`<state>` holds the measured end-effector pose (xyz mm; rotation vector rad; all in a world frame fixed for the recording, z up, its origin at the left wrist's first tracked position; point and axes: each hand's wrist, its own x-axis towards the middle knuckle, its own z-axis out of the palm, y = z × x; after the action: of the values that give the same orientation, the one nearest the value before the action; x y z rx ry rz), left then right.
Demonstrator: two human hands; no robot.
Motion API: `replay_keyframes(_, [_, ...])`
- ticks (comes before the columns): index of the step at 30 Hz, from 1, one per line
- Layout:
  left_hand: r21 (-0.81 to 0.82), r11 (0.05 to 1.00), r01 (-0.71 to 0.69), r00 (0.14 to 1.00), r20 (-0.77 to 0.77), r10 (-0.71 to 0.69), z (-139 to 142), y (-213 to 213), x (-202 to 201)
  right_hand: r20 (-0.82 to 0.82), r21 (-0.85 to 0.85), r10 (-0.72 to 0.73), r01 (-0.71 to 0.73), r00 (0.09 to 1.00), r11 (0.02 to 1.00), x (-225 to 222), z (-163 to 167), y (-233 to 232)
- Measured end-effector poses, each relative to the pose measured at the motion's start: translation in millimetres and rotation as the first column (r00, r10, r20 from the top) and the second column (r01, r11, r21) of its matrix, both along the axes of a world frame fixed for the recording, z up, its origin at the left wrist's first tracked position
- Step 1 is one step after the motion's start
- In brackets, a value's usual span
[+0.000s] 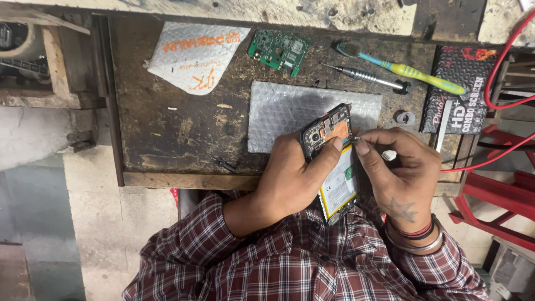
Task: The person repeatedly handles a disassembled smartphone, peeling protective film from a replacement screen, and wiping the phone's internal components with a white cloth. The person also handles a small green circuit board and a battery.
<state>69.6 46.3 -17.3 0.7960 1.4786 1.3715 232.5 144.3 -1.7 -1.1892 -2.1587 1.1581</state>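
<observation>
We cannot see the lower left side of the opened phone [334, 161], since the left hand [292, 181] wraps over it, and its bottom end sinks behind the checked sleeves [290, 262]. The small part pinched by the right hand [398, 173] at the phone's edge is too tiny for us to tell what it is. A white piece [389, 155] peeks from under that hand, mostly covered. The dark printed box [460, 92] is partly crossed by a red cable [501, 67], which runs off the right edge. The worktop [167, 134] is cut by the top edge.
</observation>
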Motion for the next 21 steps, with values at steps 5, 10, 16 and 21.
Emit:
replay_keyframes(5, [-0.022, 1.000, 0.013, 1.000, -0.007, -0.013, -0.1, 0.2, -0.6, -0.023, 0.002, 0.005, -0.005, 1.000, 1.000, 1.5, -2.9, -1.2])
replay_keyframes(10, [0.013, 1.000, 0.001, 1.000, -0.010, -0.001, -0.6, 0.1, 0.4, -0.025, -0.052, -0.014, 0.012, 1.000, 0.999, 3.8, -5.4, 0.1])
replay_keyframes(16, [0.019, 1.000, 0.016, 1.000, 0.003, -0.016, -0.7, 0.4, -1.4, -0.073, -0.126, -0.021, 0.012, 0.997, 0.992, 3.5, -5.5, 0.9])
replay_keyframes(21, [0.022, 0.999, 0.027, 0.998, 0.053, -0.028, -0.3, -1.6, -2.7, -0.020, -0.020, 0.016, -0.016, 1.000, 1.000, 2.4, -0.6, -0.4])
